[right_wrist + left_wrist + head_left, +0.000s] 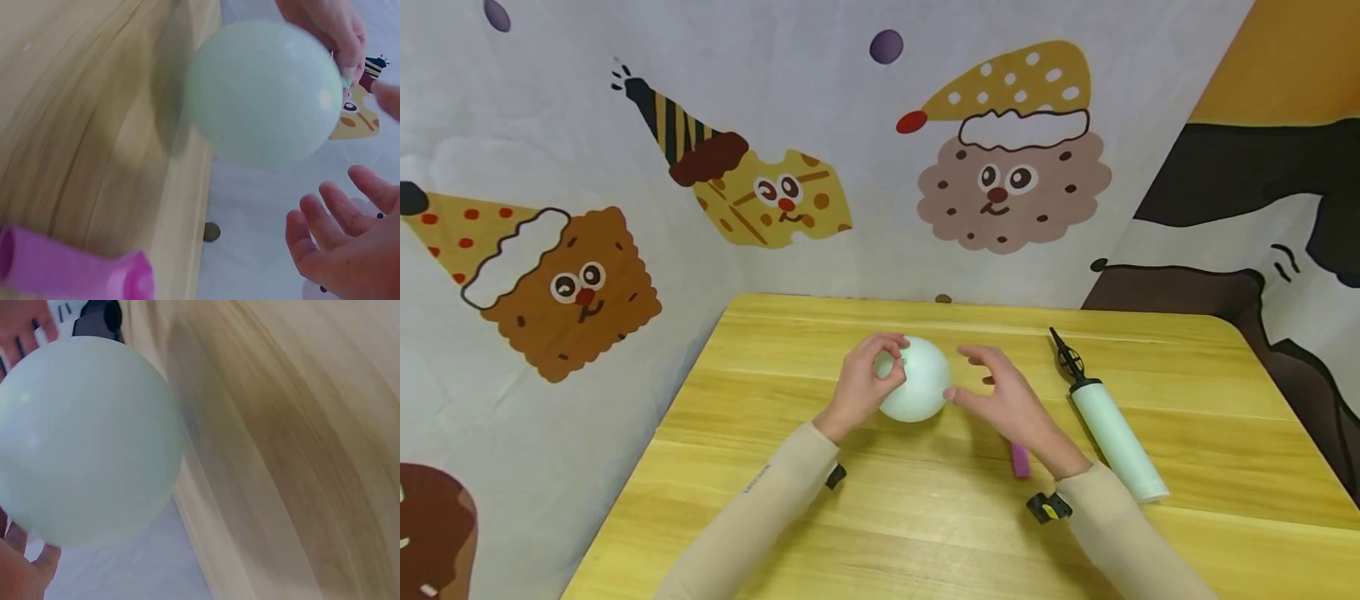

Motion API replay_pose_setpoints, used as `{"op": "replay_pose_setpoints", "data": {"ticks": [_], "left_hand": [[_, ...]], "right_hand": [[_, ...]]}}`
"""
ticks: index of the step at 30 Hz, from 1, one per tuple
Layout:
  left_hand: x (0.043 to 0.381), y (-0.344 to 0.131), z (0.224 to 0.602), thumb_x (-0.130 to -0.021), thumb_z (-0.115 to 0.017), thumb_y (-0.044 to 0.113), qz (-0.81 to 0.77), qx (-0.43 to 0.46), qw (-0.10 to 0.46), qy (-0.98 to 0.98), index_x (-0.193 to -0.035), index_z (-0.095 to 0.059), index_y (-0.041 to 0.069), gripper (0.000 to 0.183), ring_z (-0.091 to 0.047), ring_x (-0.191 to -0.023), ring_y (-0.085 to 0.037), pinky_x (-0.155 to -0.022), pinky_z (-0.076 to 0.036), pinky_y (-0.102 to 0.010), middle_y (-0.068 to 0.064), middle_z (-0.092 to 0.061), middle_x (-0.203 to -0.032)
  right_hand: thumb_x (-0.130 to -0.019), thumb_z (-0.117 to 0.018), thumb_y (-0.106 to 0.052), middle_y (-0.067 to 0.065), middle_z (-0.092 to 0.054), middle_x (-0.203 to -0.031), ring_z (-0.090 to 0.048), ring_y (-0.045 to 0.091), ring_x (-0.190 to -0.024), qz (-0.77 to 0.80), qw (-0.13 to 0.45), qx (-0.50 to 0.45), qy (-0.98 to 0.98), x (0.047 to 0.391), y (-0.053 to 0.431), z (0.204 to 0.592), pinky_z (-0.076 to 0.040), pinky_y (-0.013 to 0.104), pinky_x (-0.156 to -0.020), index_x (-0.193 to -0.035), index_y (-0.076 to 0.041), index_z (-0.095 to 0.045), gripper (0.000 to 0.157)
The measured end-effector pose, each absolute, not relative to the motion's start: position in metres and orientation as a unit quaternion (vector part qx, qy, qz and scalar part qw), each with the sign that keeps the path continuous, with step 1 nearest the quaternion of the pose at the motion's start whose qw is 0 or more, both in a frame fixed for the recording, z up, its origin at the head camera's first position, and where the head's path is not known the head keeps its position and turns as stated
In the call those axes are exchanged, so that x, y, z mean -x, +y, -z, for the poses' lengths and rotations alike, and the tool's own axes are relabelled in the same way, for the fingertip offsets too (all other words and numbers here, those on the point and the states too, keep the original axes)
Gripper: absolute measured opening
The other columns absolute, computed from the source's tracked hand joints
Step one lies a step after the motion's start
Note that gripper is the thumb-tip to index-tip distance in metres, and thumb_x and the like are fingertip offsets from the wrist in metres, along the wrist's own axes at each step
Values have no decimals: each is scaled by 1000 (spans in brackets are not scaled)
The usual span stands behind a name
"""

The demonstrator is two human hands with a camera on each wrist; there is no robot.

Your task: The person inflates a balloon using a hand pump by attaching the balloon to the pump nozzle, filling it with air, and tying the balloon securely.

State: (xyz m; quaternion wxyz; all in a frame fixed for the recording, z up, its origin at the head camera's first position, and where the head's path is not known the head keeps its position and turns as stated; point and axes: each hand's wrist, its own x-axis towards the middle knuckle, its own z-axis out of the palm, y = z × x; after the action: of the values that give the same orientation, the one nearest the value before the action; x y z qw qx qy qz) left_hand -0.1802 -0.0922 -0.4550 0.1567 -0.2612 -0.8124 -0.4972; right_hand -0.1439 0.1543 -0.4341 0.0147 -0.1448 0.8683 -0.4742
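A round, pale green inflated balloon (917,383) is held just over the wooden table. My left hand (867,379) pinches its neck between thumb and forefinger; in the right wrist view a bit of the green neck (347,81) shows at those fingertips. Close by on the right is my right hand (1003,396), its fingers spread and loosely bent with nothing in them. In the right wrist view that hand (350,237) is apart from the balloon (262,94). The left wrist view has the balloon (87,444) covering much of the left hand.
Right of the hands lies a balloon pump (1116,437) with a pale green barrel and black nozzle. A pink tube-like piece (1020,459) lies on the table (910,533), partly under the right forearm. Behind the table hangs a cloth (865,275) printed with cartoon snacks.
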Motion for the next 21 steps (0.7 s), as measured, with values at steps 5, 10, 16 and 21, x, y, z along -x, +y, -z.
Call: {"op": "replay_pose_setpoints", "data": {"ticks": [5, 10, 16, 21], "left_hand": [[180, -94, 456, -91, -61, -3, 567, 218, 126, -784, -92, -58, 7, 11, -65, -118, -24, -108, -49, -44, -8, -70, -119], [178, -92, 457, -95, -59, -3, 640, 176, 88, -742, -94, -58, 4, 7, -66, -115, -29, -105, -51, -47, -13, -69, -118], [176, -87, 455, -97, -58, -3, 671, 146, 67, -724, -95, -58, 3, 6, -66, -116, -29, -104, -52, -43, -15, -68, -119], [175, -87, 455, -99, -60, 1, 675, 155, 53, -719, -98, -57, -1, 3, -65, -117, -30, -104, -51, -44, -17, -67, -121]], "right_hand": [[-83, -88, -40, 18, -28, -165, -31, 44, -148, 457, 48, 159, 874, 141, 158, 438, -34, 70, -112, -162, -13, -28, 103], [-80, -90, -43, 19, -19, -168, -27, 46, -150, 475, 89, 163, 860, 138, 160, 446, -31, 73, -111, -165, -14, -17, 115], [-80, -90, -43, 22, -18, -167, -37, 52, -142, 501, 112, 160, 843, 136, 159, 450, -43, 69, -106, -165, -11, -13, 120], [-80, -91, -38, 22, -21, -166, -44, 52, -138, 525, 121, 142, 831, 136, 156, 452, -51, 61, -101, -165, -11, -15, 117]]}}
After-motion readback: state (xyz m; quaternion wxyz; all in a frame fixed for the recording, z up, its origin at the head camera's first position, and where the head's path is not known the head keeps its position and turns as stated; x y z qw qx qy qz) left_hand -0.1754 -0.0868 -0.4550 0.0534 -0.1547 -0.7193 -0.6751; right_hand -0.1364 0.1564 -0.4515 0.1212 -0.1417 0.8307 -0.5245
